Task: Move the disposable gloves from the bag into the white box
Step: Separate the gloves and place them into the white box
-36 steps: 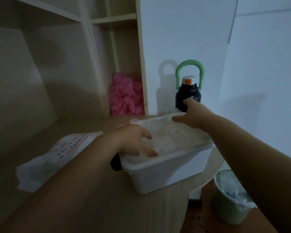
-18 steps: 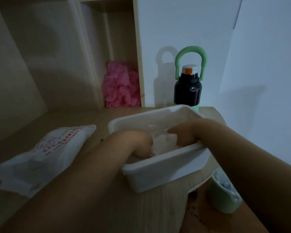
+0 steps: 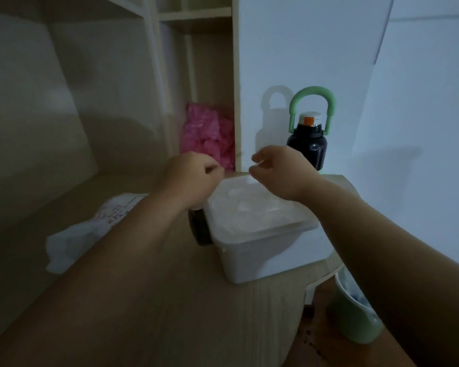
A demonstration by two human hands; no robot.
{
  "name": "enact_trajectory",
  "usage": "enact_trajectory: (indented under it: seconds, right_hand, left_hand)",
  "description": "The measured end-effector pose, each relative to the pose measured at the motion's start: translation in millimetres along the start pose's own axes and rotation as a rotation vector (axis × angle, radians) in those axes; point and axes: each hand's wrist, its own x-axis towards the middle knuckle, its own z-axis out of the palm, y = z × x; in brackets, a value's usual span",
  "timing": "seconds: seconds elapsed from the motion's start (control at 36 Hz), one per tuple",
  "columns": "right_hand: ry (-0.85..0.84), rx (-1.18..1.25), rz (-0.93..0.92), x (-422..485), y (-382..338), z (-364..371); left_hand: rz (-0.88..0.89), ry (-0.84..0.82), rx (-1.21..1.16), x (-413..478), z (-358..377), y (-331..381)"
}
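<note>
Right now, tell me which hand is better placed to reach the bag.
Left. The left hand hovers by the left edge of the white box, nearest the bag; the right hand is above its far rim and would probably have to cross the box.

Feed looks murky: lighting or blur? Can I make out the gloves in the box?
Head view: dim, not defocused; the bottle throws a shadow leftward on the wall; left hand and right hand slightly blurred; gloves in the white box show only as pale wrinkles.
</note>
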Motion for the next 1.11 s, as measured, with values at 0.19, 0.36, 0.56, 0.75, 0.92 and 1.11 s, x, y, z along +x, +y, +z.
enact_trajectory:
  seconds: [0.19, 0.36, 0.56, 0.75, 0.92, 1.11]
  right_hand:
    - [0.052, 0.177, -0.203, -21.6, -75.1, 44.4]
    - [-0.083, 0.291, -0.227, -44.3, -111.0, 102.1]
    - [-0.214, 0.425, 0.008, -54.7, -108.1, 195.2]
    - [-0.169, 0.477, 0.131, -42.9, -82.6, 227.4]
    - [-0.195, 0.445, 0.051, -30.6, -74.1, 237.9]
    - [-0.233, 0.461, -0.006, -19.0, -67.5, 238.2]
  left_hand:
    - [-0.141, 0.182, -0.011, -58.4, -48.9, -40.0]
    - [-0.385, 0.372, -0.039, -108.4, -59.8, -96.4]
    - [-0.534, 0.303, 0.027, -150.8, -26.1, -147.8]
    - [-0.336, 0.138, 0.095, -143.3, 7.4, -168.5]
    - [-0.362, 0.169, -0.010, -113.8, 13.7, -178.9]
    - [-0.378, 0.198, -0.120, -115.8, 12.5, -183.3]
